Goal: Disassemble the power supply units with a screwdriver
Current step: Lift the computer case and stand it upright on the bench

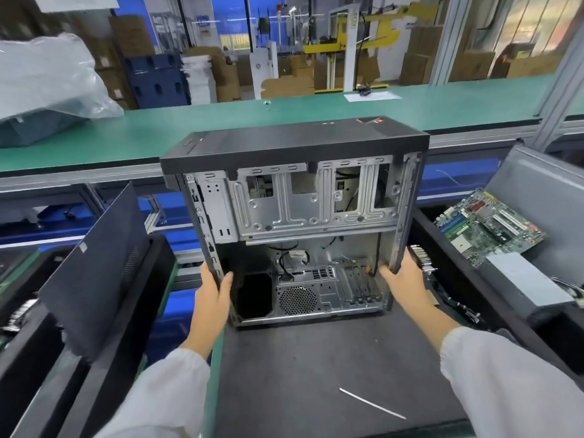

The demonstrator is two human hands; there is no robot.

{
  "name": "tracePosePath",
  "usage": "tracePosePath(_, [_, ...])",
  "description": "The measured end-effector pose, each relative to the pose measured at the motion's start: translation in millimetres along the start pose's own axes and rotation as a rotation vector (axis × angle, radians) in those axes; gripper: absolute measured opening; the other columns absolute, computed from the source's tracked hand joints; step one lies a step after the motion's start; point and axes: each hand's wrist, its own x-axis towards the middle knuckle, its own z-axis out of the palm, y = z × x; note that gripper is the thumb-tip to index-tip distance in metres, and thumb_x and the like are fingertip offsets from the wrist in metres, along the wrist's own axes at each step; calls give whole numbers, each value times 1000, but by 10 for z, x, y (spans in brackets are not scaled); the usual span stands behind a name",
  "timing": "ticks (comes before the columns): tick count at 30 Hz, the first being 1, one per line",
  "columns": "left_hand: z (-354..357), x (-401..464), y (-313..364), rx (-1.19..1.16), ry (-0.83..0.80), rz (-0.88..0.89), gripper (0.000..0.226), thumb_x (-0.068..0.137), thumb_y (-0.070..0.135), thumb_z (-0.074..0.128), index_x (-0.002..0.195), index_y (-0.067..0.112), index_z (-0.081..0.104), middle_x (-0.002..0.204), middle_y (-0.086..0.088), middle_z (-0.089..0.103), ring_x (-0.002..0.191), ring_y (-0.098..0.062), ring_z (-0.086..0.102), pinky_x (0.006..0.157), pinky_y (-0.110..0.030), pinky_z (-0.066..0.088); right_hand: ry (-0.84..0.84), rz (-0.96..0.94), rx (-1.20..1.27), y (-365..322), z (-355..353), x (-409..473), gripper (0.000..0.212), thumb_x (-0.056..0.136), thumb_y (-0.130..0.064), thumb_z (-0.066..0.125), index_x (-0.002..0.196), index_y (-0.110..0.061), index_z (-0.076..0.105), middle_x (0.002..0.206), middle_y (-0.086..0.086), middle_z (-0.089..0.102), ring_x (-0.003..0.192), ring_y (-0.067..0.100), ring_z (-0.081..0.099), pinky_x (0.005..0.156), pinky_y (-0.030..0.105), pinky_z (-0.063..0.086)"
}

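Fingers of the left hand (pixel 212 295) and right hand (pixel 402 279) curl around the side edges of an open computer case (pixel 294 216), held over the dark mat (pixel 316 368). Left: leaning black panel (pixel 94 267). Right: circuit board (pixel 486 226), grey metal box (pixel 531 279).

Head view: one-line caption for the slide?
Both hands, left and right, grip the side edges of an open, gutted computer case standing on the dark mat.

Motherboard (pixel 488 226) right of case (pixel 294 191)
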Motion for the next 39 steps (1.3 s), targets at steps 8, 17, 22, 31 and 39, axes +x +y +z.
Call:
tracePosePath(8, [-119,22,78,5,-170,-256,42,98,22,56,138,22,40,114,-5,59,106,-27,57,75,-39,55,-496,121,-87,-4,-311,78,86,88,-8,67,153,-17,12,155,4,31,140,23,32,115,44,28])
tracePosePath(17, [-80,74,225,53,-100,-249,51,97,20,58,143,22,37,102,-15,62,96,-28,59,68,-39,57,-427,12,-225,-42,-301,162,69,88,-10,67,146,-14,30,137,7,53,126,27,49,105,36,38])
tracePosePath(22, [-124,124,239,202,-128,-147,52,96,23,59,143,13,37,110,-9,66,104,-30,61,89,-33,46,-444,96,-264,-49,-295,282,73,83,-14,73,144,-15,33,128,8,59,113,26,58,89,28,46])
tracePosePath(31, [-21,334,372,-85,-15,-373,27,87,13,67,111,16,54,96,-3,59,90,-25,57,78,-41,48,-271,415,101,-206,-64,449,28,83,3,57,103,-17,56,91,6,60,89,26,55,72,33,45])
tracePosePath(39, [98,481,388,-155,150,-385,18,82,-9,54,94,4,57,80,-9,56,74,-23,50,65,-32,44,-66,452,247,-230,107,472,48,83,13,49,127,-6,53,97,10,57,88,24,50,74,30,40])
